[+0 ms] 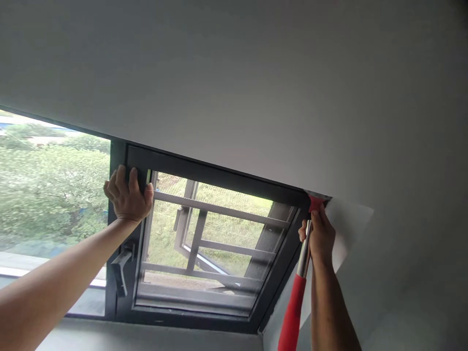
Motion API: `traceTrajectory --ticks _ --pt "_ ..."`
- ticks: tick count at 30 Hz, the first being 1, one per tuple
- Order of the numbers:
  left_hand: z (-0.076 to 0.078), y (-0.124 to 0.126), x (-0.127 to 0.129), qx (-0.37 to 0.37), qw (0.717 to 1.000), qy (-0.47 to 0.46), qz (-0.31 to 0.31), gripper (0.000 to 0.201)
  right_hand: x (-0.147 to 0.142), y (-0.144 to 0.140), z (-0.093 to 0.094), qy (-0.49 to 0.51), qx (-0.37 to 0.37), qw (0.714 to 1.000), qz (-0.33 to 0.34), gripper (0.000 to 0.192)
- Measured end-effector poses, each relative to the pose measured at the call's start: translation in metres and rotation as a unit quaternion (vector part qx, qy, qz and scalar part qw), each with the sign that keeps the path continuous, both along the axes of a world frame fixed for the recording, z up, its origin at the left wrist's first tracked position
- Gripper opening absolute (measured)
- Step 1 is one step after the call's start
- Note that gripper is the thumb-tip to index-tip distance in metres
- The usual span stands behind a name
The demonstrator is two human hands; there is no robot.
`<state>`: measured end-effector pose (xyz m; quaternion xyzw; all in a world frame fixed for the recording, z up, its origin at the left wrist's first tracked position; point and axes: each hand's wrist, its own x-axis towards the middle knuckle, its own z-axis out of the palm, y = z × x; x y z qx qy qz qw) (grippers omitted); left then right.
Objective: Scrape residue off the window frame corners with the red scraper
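My left hand (129,195) is raised with its fingers spread, resting on the dark window frame (215,164) near its upper left corner. It holds nothing. My right hand (321,239) is wrapped around the metal shaft of a long-handled scraper (292,309), just below its red head. The scraper has a red grip that runs down out of the picture. Its head touches the upper right corner of the frame, where wall and ceiling surfaces meet. The blade edge is mostly hidden there.
A dark window handle (120,273) sits below my left hand. Behind the pane are a mesh screen and metal bars (223,212). Trees (54,180) show through the left pane. A grey-white ceiling surface (234,87) spreads above, and a paler patch (351,222) lies right of the scraper head.
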<state>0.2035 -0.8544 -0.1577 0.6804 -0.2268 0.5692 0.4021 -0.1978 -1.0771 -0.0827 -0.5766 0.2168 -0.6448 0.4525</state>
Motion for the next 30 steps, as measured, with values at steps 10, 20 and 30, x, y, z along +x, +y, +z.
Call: traceTrajectory --ticks 10,20,30 --pt "0.0 0.001 -0.001 0.0 1.0 0.003 0.001 0.063 -0.003 -0.005 -0.003 0.002 -0.002 1.0 0.004 0.067" --pt "0.001 0.0 -0.003 0.001 1.0 0.003 -0.003 0.063 -0.004 0.002 0.0 0.032 -0.009 0.999 0.005 0.071" --pt "0.001 0.0 -0.003 -0.003 1.0 0.01 -0.019 0.062 0.005 0.01 0.003 0.048 -0.011 0.999 -0.017 0.069"
